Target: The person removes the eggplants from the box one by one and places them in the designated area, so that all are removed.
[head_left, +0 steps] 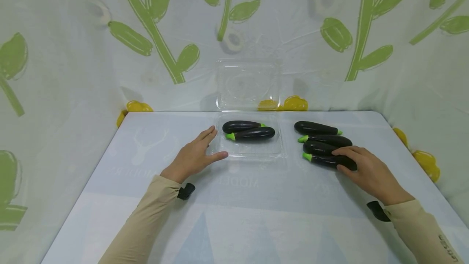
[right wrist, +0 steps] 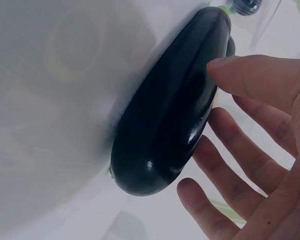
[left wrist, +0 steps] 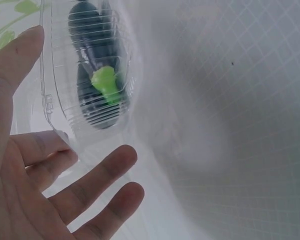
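A clear plastic clamshell box [head_left: 253, 150] stands with its lid [head_left: 248, 82] raised. Inside lie two dark eggplants with green stem ends, the nearer eggplant [head_left: 255, 133] overlapping the other [head_left: 242, 126]. My left hand [head_left: 196, 156] is at the box's left side, fingers spread, thumb by the front left corner; in the left wrist view its fingertips are right at the box's rim [left wrist: 46, 100]. At the right, my right hand [head_left: 368, 170] reaches over the nearest eggplant [head_left: 327, 160] of a loose group. In the right wrist view its thumb overlaps that eggplant [right wrist: 165, 115], with the other fingers loosely bent beside it.
Behind the nearest one lie more eggplants: one [head_left: 316, 148] close against it, another [head_left: 327, 139] beyond, and the farthest [head_left: 316, 128] at the back. The white table [head_left: 234, 223] ends at a curtain [head_left: 278, 19] with printed green leaves.
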The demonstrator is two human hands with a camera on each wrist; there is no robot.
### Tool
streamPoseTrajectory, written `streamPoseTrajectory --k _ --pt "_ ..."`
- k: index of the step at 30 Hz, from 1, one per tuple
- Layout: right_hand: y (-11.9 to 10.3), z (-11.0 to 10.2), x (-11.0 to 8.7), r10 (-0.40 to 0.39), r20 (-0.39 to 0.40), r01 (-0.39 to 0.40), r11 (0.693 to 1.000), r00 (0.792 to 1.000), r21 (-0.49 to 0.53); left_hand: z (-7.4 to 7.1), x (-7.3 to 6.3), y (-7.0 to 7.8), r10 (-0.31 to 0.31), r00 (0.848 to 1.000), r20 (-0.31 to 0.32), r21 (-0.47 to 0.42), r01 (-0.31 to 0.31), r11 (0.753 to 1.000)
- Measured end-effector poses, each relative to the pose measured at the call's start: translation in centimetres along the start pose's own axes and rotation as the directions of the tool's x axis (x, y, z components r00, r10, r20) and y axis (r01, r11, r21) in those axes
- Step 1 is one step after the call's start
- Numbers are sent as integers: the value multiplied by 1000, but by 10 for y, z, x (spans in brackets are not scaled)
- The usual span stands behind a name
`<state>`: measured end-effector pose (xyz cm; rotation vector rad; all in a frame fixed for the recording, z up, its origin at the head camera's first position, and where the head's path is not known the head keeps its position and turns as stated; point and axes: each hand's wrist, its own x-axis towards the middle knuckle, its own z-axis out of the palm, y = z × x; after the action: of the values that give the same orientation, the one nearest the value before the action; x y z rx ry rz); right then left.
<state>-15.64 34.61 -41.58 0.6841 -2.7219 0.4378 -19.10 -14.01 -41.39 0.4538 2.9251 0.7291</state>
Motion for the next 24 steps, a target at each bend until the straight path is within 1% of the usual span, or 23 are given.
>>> streamPoseTrajectory --k 7,17,24 --pt "-3 -2 3 35 12 -35 999 999 21 1 0 -1 2 1000 -5 0 -2 1000" --pt "-10 -4 12 41 21 -42 998 999 37 1 1 0 18 1000 -14 -4 -18 1000" --pt "-22 -6 26 30 14 -31 998 999 63 1 1 -1 10 1000 -7 -7 -10 1000"
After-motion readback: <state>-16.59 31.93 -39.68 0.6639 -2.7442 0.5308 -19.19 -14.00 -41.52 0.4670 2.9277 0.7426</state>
